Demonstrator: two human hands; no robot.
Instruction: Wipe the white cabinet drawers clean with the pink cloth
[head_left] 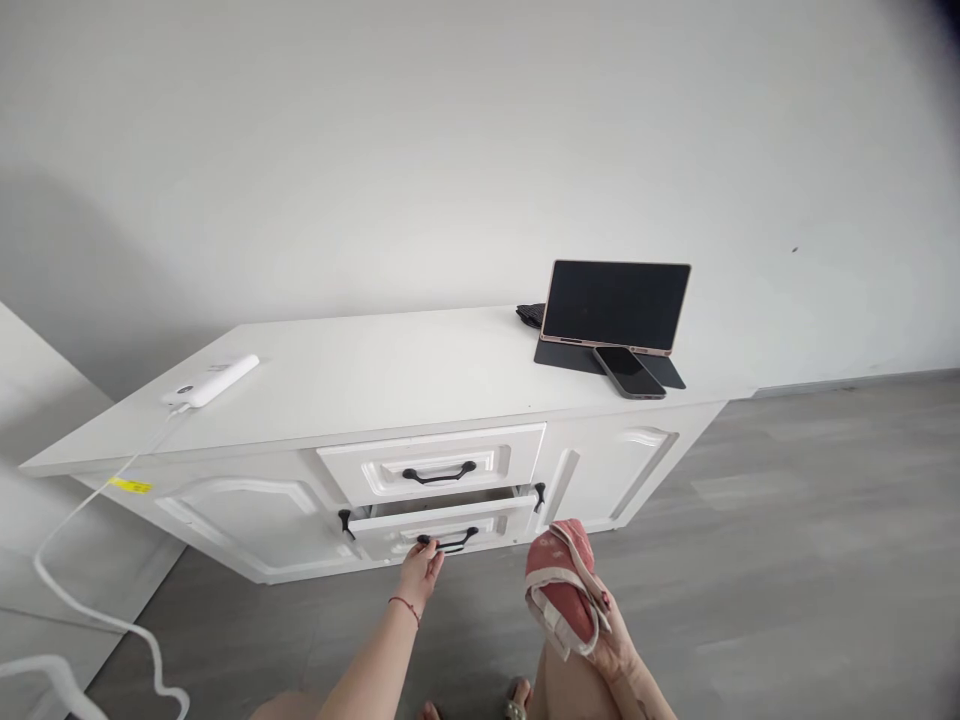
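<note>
My left hand (422,570), with a red string bracelet at the wrist, has its fingers closed at the left end of a black drawer handle (454,543). That handle belongs to the lower drawer (390,535), which stands partly pulled out; a narrow gap shows above its front. In my right hand (615,640) is a folded red cloth item (562,570) with cream trim, held in front of the cabinet. Its exact kind is not clear. Above the lower drawer, the upper drawer (442,465) is closed.
On the white cabinet top (375,370) a tablet (615,305) stands on a dark cover, a phone (628,372) in front and a black item (530,314) behind. A white power bank (214,380) with a trailing cable (52,575) lies left. Grey floor (787,560) surrounds my feet.
</note>
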